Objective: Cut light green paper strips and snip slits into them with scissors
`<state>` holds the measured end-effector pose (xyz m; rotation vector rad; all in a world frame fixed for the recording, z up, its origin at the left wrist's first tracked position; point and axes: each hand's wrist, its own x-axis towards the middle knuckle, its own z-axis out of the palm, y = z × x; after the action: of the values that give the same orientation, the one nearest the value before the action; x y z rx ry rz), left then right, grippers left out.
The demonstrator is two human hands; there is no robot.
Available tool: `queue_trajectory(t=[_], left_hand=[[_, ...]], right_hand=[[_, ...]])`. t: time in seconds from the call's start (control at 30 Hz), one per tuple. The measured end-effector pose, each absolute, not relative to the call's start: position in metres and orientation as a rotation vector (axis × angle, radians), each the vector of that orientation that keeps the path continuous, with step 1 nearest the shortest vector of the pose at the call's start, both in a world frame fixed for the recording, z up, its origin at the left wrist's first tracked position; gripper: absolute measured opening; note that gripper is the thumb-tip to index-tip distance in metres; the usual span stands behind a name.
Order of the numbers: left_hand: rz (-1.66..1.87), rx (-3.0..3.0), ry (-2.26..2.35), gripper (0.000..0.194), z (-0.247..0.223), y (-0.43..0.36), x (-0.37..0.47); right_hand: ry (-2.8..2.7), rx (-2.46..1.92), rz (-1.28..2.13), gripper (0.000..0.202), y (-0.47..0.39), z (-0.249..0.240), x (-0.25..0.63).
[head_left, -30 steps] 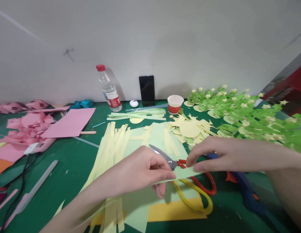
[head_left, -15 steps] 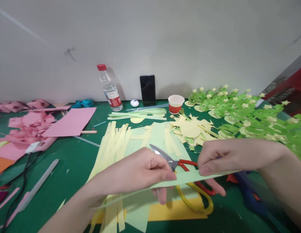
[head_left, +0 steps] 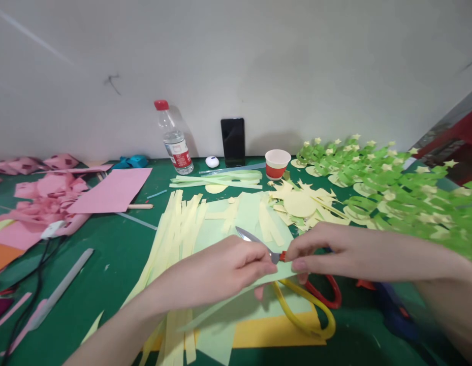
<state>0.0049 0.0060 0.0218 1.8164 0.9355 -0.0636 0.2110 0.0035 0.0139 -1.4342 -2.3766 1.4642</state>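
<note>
A pale green paper strip is stretched between my two hands above the table. My left hand pinches it between thumb and fingers, its loose end trailing down to the left. Close beside it, my right hand pinches the strip near its right end. Beneath the hands lie scissors with red handles, their blades partly showing past my left hand. A yellow scissor handle lies below them, its blades hidden. Pale green sheets and pale yellow strips spread under my hands.
Along the wall stand a water bottle, a phone and a paper cup. Green paper plants with stars fill the right side. Pink paper lies left, near a black cable. A dark blue tool lies right.
My right hand has moved left along the strip, closer to my left hand, and now covers part of the red scissor handles. The strip's right end no longer extends under my right wrist.
</note>
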Motion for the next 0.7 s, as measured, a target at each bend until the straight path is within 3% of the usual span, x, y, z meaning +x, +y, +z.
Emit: queue_trajectory(t=[0.2,0.7], left_hand=[[-0.121,1.889,0.863,0.030,0.025,0.003,0.007],[-0.155,1.863,0.864,0.031,0.031,0.009,-0.002]], right_hand=[[-2.306,-1.225,1.812,0.036,0.001,0.012,0.200],[-2.507,-1.150,1.767,0.042,0.015,0.027,0.230]])
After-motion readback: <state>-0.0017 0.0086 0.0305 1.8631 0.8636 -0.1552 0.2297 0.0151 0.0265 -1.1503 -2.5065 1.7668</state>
